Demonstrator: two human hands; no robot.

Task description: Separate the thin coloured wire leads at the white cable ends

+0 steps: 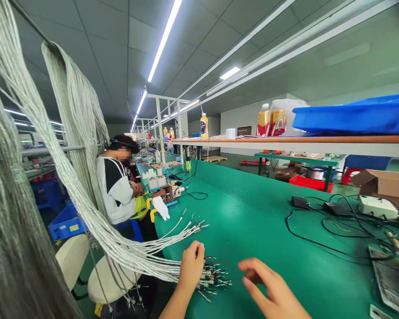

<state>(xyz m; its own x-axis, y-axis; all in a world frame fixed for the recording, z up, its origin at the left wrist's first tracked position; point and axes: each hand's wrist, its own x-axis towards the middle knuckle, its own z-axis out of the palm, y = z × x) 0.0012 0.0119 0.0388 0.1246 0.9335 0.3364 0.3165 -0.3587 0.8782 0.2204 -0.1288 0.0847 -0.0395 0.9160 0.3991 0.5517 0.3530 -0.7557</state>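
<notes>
Left hand [191, 266] is closed around the wire bundle [119, 248] at bottom centre, the wire ends fanned out on the green surface [252, 212]. Right hand [272, 292] hovers open just beside those ends, fingers spread, holding nothing. Upper right, a blue tray [352, 117] sits on the shelf [319, 139] (contents hidden), with two labelled bottles [264, 122] beside it.

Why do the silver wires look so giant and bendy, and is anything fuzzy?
Head view: the wide lens stretches the edges, so the silver wires near the camera swell and curve; the right hand is slightly blurred, the left hand gripping the wire ends sharper; the ceiling tube lights glare white.
</notes>
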